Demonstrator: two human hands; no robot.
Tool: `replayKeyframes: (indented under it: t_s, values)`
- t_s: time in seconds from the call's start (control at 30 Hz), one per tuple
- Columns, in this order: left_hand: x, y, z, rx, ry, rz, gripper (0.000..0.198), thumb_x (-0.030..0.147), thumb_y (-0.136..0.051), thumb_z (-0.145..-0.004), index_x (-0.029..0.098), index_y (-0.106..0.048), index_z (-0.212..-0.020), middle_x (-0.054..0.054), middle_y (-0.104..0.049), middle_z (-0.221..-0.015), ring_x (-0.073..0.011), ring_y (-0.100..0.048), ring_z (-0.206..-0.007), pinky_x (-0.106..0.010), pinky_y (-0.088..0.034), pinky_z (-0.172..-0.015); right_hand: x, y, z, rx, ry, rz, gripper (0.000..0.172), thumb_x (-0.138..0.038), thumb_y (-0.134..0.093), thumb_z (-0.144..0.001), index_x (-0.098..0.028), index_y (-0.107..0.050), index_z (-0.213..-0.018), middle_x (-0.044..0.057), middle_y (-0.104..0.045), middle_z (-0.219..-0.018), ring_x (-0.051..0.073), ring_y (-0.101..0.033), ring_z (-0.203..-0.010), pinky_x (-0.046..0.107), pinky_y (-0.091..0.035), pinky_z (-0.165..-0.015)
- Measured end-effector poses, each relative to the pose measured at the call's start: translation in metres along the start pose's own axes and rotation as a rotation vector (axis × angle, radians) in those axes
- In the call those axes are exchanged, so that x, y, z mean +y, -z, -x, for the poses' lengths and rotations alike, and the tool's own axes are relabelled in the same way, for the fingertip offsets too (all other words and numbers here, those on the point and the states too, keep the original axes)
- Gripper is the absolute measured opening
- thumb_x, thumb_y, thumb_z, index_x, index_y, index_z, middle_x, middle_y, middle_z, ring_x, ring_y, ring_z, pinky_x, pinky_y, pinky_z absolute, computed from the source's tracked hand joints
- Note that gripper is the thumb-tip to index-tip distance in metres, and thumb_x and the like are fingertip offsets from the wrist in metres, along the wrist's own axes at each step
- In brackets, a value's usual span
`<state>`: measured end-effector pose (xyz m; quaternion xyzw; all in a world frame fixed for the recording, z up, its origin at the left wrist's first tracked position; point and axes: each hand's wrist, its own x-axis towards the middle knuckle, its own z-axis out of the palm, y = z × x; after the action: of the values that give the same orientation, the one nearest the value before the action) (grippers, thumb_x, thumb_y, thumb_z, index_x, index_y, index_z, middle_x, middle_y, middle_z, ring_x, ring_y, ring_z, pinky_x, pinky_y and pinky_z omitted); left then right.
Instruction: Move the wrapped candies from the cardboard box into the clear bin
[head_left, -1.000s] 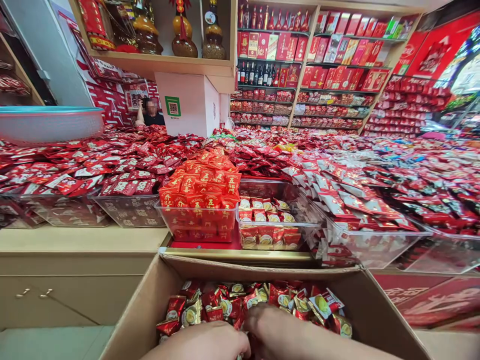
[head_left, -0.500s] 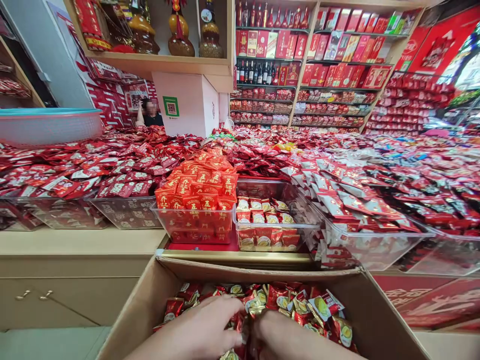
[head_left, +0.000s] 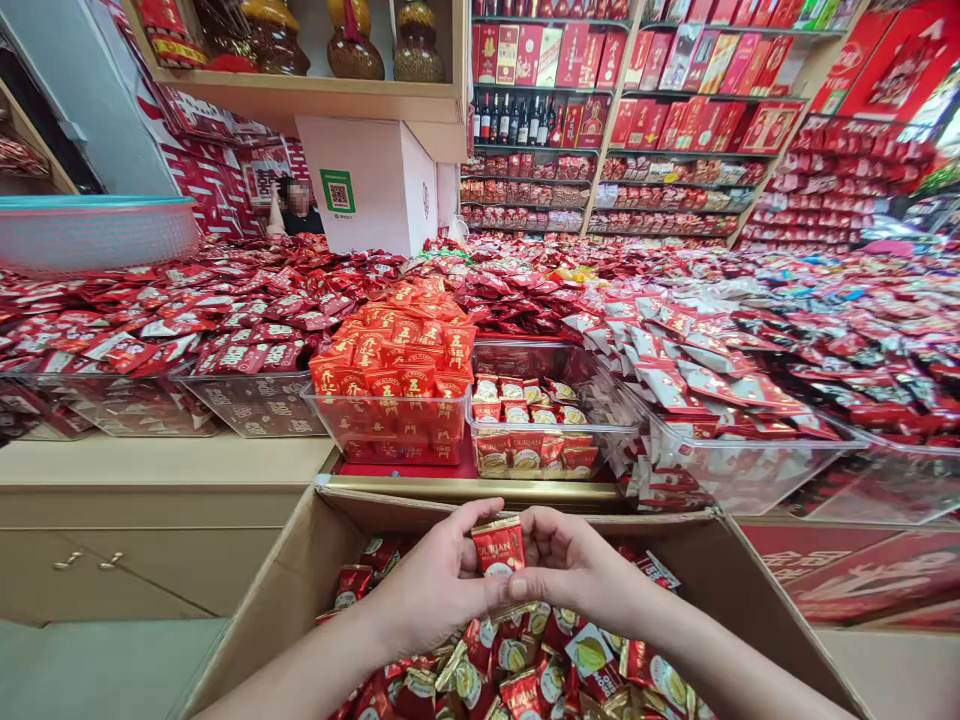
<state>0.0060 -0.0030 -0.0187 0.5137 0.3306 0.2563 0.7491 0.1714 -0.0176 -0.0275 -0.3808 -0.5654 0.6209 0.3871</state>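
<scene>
Between my two hands, above the cardboard box [head_left: 757,600], is a red and gold durian candy packet [head_left: 499,546] with its printed front toward me. My left hand [head_left: 442,570] curls round its left side, thumb and fingers against it. From the right, my right hand [head_left: 562,560] closes on the same packet, with its thumb across the lower edge. Whether more packets sit behind it in my hands is hidden. Below, the box holds many loose packets [head_left: 465,685] of the same kind. Just beyond stands a clear plastic bin [head_left: 559,462] partly filled with upright rows of them.
A bin heaped with orange-red packets [head_left: 397,370] adjoins on the left. Bins of red and white packets [head_left: 690,370] stand to the right. A beige cabinet [head_left: 150,490] is at left. A person [head_left: 300,215] sits far back, near stocked shelves [head_left: 555,120].
Both hands have risen out of the pile in the box and now hold a durian candy packet between them. The camera view has tilted down slightly.
</scene>
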Motion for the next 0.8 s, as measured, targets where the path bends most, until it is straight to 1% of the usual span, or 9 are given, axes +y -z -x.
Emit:
replayKeyframes:
  t_s: [0.07, 0.17, 0.27, 0.33, 0.43, 0.5, 0.63, 0.73, 0.8]
  values:
    - [0.003, 0.000, 0.001, 0.011, -0.016, 0.017, 0.068, 0.016, -0.065, -0.068, 0.015, -0.025, -0.122, 0.004, -0.056, -0.063, -0.0073, -0.048, -0.056, -0.020, -0.035, -0.054, 0.000, 0.000, -0.001, -0.011, -0.020, -0.072, 0.029, -0.028, -0.070, -0.058, -0.015, -0.048, -0.073, -0.003, -0.050, -0.064, 0.007, -0.043, -0.057, 0.021, -0.035, -0.054]
    - [0.004, 0.000, 0.002, 0.006, -0.009, 0.006, 0.066, 0.011, -0.063, -0.068, 0.015, -0.026, -0.121, 0.004, -0.057, -0.062, -0.0054, -0.046, -0.052, -0.018, -0.034, -0.052, 0.000, -0.001, -0.002, 0.030, -0.030, -0.169, 0.029, -0.024, -0.071, -0.057, -0.014, -0.046, -0.068, -0.004, -0.051, -0.060, 0.006, -0.045, -0.054, 0.021, -0.036, -0.053]
    - [0.002, 0.000, 0.003, 0.010, -0.012, -0.027, 0.061, 0.008, -0.061, -0.069, 0.017, -0.029, -0.120, 0.000, -0.061, -0.074, -0.0074, -0.050, -0.060, -0.021, -0.037, -0.057, 0.002, -0.001, -0.002, 0.020, -0.042, -0.204, 0.028, -0.024, -0.071, -0.057, -0.014, -0.047, -0.069, -0.004, -0.054, -0.062, 0.007, -0.047, -0.055, 0.022, -0.037, -0.054]
    - [0.001, -0.001, 0.004, 0.034, -0.022, -0.050, 0.059, 0.009, -0.059, -0.070, 0.018, -0.030, -0.120, -0.002, -0.062, -0.077, -0.0089, -0.052, -0.063, -0.022, -0.038, -0.059, 0.002, -0.002, -0.001, 0.022, -0.047, -0.204, 0.027, -0.025, -0.070, -0.058, -0.015, -0.049, -0.071, -0.003, -0.055, -0.063, 0.007, -0.049, -0.057, 0.021, -0.038, -0.055]
    - [0.001, 0.000, 0.003, 0.071, -0.042, -0.051, 0.058, 0.011, -0.059, -0.072, 0.018, -0.028, -0.120, -0.003, -0.062, -0.081, -0.0110, -0.054, -0.069, -0.024, -0.040, -0.064, 0.001, -0.003, 0.001, 0.094, -0.042, -0.223, 0.027, -0.025, -0.071, -0.057, -0.014, -0.049, -0.068, -0.004, -0.055, -0.062, 0.006, -0.048, -0.054, 0.020, -0.037, -0.052]
    - [0.002, 0.000, 0.002, 0.076, -0.062, -0.048, 0.056, 0.012, -0.057, -0.073, 0.018, -0.028, -0.120, -0.002, -0.063, -0.078, -0.0108, -0.054, -0.070, -0.024, -0.039, -0.065, -0.001, -0.003, 0.000, 0.149, -0.048, -0.250, 0.027, -0.026, -0.072, -0.056, -0.014, -0.050, -0.067, -0.004, -0.055, -0.060, 0.005, -0.047, -0.052, 0.019, -0.037, -0.049]
    - [0.004, 0.000, 0.000, 0.080, -0.074, -0.053, 0.053, 0.011, -0.056, -0.074, 0.019, -0.029, -0.119, 0.003, -0.061, -0.066, -0.0083, -0.052, -0.059, -0.020, -0.036, -0.056, -0.006, -0.002, 0.000, 0.187, -0.059, -0.270, 0.030, -0.030, -0.073, -0.053, -0.014, -0.050, -0.063, -0.005, -0.053, -0.055, 0.004, -0.043, -0.047, 0.018, -0.035, -0.046]
    - [0.004, -0.001, 0.000, 0.100, -0.073, -0.059, 0.053, 0.012, -0.058, -0.073, 0.019, -0.031, -0.118, 0.003, -0.061, -0.066, -0.0086, -0.051, -0.060, -0.020, -0.035, -0.056, -0.008, -0.002, 0.000, 0.188, -0.056, -0.267, 0.031, -0.031, -0.074, -0.051, -0.014, -0.050, -0.063, -0.004, -0.054, -0.057, 0.004, -0.044, -0.049, 0.018, -0.035, -0.047]
    - [0.005, -0.001, 0.001, 0.103, -0.078, -0.064, 0.052, 0.013, -0.058, -0.073, 0.019, -0.032, -0.117, 0.002, -0.061, -0.069, -0.0093, -0.052, -0.063, -0.020, -0.036, -0.058, -0.009, -0.002, 0.001, 0.186, -0.056, -0.257, 0.030, -0.030, -0.073, -0.053, -0.014, -0.050, -0.063, -0.003, -0.055, -0.059, 0.005, -0.045, -0.051, 0.019, -0.036, -0.050]
